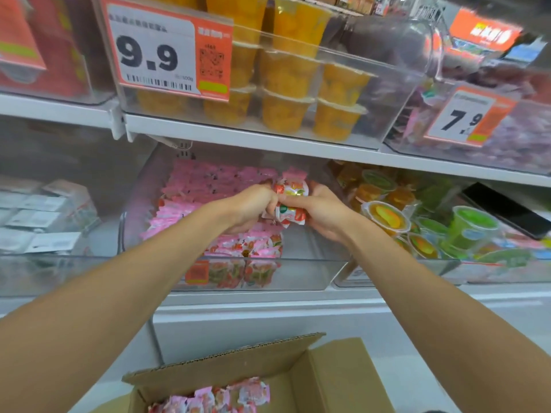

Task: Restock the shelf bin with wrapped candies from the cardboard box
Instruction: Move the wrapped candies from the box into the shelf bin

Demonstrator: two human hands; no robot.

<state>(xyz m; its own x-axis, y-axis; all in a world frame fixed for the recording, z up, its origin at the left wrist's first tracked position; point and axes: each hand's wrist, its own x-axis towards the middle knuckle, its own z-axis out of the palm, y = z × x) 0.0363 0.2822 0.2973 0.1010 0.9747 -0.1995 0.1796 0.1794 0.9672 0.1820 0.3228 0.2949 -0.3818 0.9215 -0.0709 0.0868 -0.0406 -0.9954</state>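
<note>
Both my hands reach into the clear shelf bin [301, 275] on the middle shelf. Between them they hold a bunch of wrapped candies [290, 204] in pink, white and red wrappers. My left hand [253, 207] grips the bunch from the left, and my right hand [323, 210] grips it from the right. The bin's left half holds a pile of pink wrapped candies [202, 192]. Below, at the frame's bottom edge, the open cardboard box [298, 374] has more wrapped candies [220, 397] inside.
A bin of orange and green jelly cups [417, 222] stands to the right. Another clear bin with white packets [38, 216] is to the left. The shelf above carries orange fruit cups [286, 79] and price tags 9.9 [167, 49] and 7.9 [465, 117].
</note>
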